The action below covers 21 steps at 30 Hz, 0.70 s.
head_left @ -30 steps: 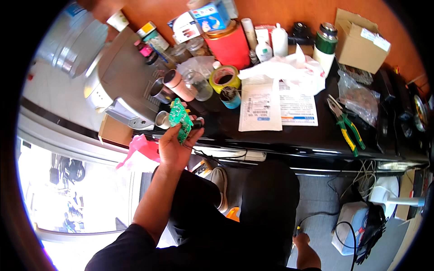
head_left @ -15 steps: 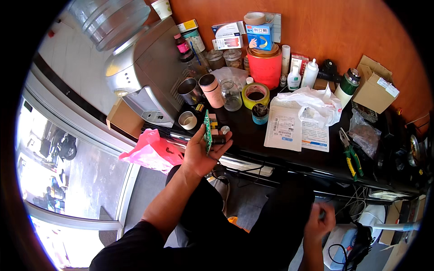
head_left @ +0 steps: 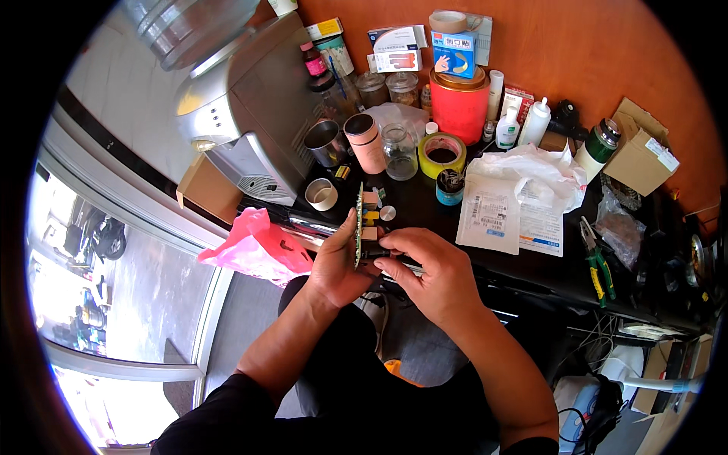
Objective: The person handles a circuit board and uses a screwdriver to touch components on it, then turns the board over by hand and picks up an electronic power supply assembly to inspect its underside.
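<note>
My left hand [head_left: 339, 259] grips a thin green circuit board [head_left: 359, 227] and holds it upright, nearly edge-on to the view. The board's faces are mostly hidden at this angle. Close on its right side is my right hand [head_left: 434, 271], with thumb and forefinger curled toward each other beside the board. Whatever lies between those fingertips, if anything, is too small to tell. Just beyond the board, small boxes [head_left: 371, 199] and a round silver piece [head_left: 387, 213] rest on the black table [head_left: 425, 220].
A pink plastic bag [head_left: 258, 246] hangs at the table's left edge, below a water dispenser [head_left: 250, 114]. Behind my hands stand a glass jar [head_left: 400, 155], a pink tumbler [head_left: 366, 144] and yellow tape [head_left: 441, 155]. Papers [head_left: 489, 212] and green-handled pliers [head_left: 599, 265] lie to the right.
My right hand has come up from the lower right to beside the circuit board. My left hand still holds the board, now slightly further right in view.
</note>
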Each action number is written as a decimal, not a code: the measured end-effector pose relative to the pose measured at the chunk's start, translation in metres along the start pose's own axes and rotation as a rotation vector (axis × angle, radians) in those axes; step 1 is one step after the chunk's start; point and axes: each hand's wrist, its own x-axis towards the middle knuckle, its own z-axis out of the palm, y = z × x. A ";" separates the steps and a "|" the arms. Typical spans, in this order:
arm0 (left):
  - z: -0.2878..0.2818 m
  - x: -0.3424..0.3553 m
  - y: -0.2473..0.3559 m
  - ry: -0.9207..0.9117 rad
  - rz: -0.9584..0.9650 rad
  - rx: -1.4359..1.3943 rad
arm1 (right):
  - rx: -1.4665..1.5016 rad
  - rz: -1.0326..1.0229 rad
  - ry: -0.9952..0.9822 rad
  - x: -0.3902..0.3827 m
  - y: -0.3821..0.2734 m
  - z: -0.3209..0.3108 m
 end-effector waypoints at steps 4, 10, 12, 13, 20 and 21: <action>0.012 0.002 -0.005 0.024 -0.003 -0.041 | 0.029 0.067 0.000 -0.004 0.003 -0.003; 0.011 0.010 -0.009 0.013 -0.009 -0.017 | 0.010 0.052 0.018 -0.006 0.008 -0.006; 0.005 0.012 -0.009 -0.043 -0.020 0.021 | -0.008 0.040 0.026 -0.007 0.009 -0.008; 0.003 0.011 -0.008 -0.068 -0.024 0.040 | -0.015 0.034 0.029 -0.007 0.008 -0.007; 0.011 0.011 -0.011 0.069 -0.017 0.000 | -0.019 0.022 0.046 -0.010 0.013 -0.005; 0.012 0.010 -0.011 0.078 -0.016 0.015 | -0.022 0.023 0.046 -0.010 0.012 -0.005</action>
